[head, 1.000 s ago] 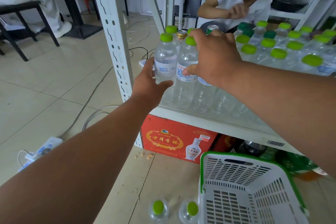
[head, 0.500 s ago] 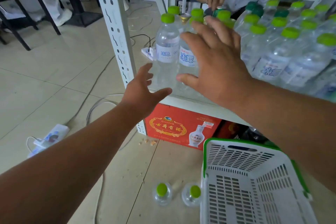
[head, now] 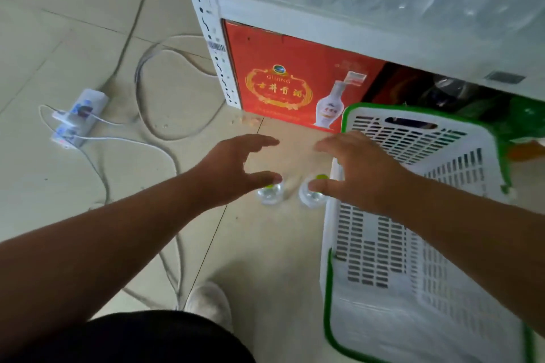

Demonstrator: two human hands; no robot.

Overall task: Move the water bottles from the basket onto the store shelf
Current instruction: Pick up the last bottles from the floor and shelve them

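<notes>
Hands first, since the head view, the only one, looks down on both of them. The left hand [head: 236,168] and the right hand [head: 358,169] hang over the floor with fingers spread and curled, holding nothing. Just under the left thumb stands one water bottle [head: 269,193], its green cap mostly hidden by the thumb tip; just under the right thumb stands a second water bottle [head: 312,193], its cap showing above the thumb. The two bottles stand upright on the tiles, close together but apart, between the two hands. The white basket [head: 413,215] with its green rim lies beyond the right fingers, on the outer side of that hand, and looks empty as far as its blurred floor shows. The shelf [head: 368,29] runs above the fingertips at the top, with a blur of clear bottles on it, and a red carton [head: 295,79] sits below it.

The step in hand appears to be picking up these two bottles, one per hand. To do it well, each hand should drop straight down so fingers and thumb close around the body below the cap, not on the cap alone. Keeping the thumbs on the inner sides risks knocking the bottles together, so settle each grip before lifting.
</notes>
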